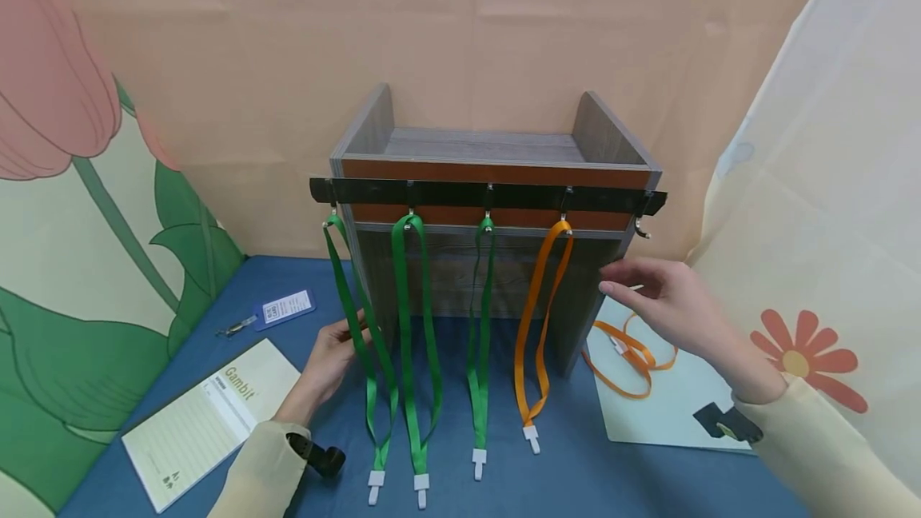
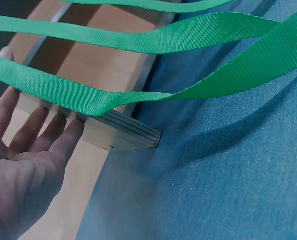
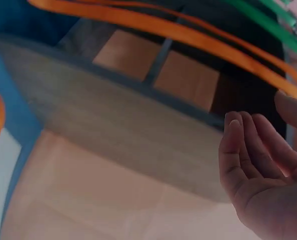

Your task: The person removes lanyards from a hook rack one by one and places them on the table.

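A grey shelf [image 1: 496, 172] stands at the centre of the frame; across its front runs a black rail [image 1: 449, 193], from which hang three green straps [image 1: 400, 278] and, right of them, one orange strap [image 1: 532, 294]. The step appears to be steadying the shelf: it is best done with light, even pressure on the two side panels [image 1: 584, 318], so that the rail sits level and the straps are not snagged. The left hand [image 1: 332, 358], left of centre, is unclenched, its nearly straight fingers seeming to touch the left panel behind the leftmost strap. The right hand [image 1: 665, 294], right of centre, has bent fingers beside the right panel's edge; I cannot tell whether it grips.
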Motion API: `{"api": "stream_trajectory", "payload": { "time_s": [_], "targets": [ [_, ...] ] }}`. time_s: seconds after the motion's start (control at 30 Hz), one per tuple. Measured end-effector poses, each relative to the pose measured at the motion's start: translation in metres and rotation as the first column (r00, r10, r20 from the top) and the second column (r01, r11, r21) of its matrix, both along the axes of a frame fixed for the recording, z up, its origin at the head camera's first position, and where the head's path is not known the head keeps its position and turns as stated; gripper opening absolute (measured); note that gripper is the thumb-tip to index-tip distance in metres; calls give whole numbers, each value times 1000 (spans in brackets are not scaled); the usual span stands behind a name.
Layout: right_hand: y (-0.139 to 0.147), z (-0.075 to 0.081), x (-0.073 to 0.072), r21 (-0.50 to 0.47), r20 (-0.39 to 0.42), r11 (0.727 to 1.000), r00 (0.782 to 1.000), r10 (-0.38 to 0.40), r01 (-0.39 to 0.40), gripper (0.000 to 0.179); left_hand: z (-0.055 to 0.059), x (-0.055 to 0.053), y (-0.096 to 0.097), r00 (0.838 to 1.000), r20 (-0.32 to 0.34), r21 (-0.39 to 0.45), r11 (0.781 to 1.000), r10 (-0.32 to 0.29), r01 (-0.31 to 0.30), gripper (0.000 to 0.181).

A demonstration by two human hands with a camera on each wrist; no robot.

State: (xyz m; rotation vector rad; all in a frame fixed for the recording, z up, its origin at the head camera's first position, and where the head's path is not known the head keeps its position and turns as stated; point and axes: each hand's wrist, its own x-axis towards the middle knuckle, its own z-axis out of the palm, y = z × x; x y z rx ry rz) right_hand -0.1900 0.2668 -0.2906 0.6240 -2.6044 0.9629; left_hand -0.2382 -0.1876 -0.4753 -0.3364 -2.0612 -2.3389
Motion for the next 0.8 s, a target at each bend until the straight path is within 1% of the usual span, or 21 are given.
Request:
{"api": "stream_trajectory", "payload": {
  "time_s": [0.13, 0.3, 0.5, 0.63, 0.73, 0.8],
  "targets": [
    [-14, 6, -1, -46, -38, 999, 999, 15, -17, 26, 0, 0, -1, 1000, -12, -1, 1000, -13, 13, 31],
    [-29, 11, -2, -118, -51, 993, 999, 14, -20, 31, 0, 0, -1, 1000, -12, 8, 1000, -17, 17, 26],
    [-47, 11, -4, -209, -62, 977, 997, 36, -48, 31, 0, 0, -3, 1000, -1, 8, 1000, -7, 7, 20],
    [-57, 10, -6, -243, -54, 969, 998, 40, -52, 29, -1, -1, -3, 1000, -9, 18, 1000, -10, 11, 19],
    [-61, 11, -6, -293, -39, 955, 999, 35, -45, 26, -2, -1, -2, 1000, -14, 16, 1000, -10, 11, 19],
    [-62, 12, -5, -356, -14, 933, 999, 50, -52, 26, -2, -1, -1, 1000, -14, 14, 1000, -13, 13, 23]
  ]
}}
